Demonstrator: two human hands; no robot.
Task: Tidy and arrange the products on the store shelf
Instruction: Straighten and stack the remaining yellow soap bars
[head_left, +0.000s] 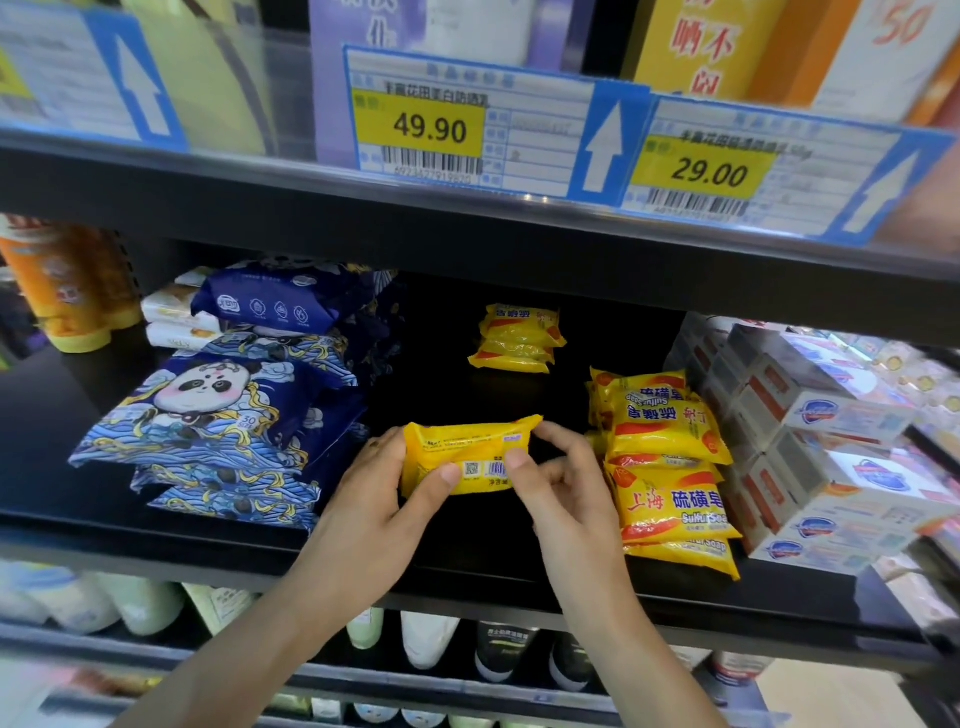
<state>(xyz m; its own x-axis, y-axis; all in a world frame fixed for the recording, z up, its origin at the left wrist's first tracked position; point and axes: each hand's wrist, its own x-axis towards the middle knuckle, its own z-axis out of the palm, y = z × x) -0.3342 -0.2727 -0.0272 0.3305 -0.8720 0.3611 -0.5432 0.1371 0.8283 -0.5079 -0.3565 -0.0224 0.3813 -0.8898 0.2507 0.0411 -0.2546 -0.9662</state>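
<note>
Both hands hold one yellow soap packet above the middle of the black shelf, its barcode side facing me. My left hand grips its left end, thumb on the front. My right hand pinches its right end between thumb and fingers. A stack of the same yellow sulfur soap packets sits just to the right. A smaller pile of yellow soap packets lies at the back of the shelf.
Blue panda wet-wipe packs are stacked at the left, with orange bottles behind them. White boxed soaps fill the right end. Price tags hang from the shelf above. Bottles stand on the shelf below.
</note>
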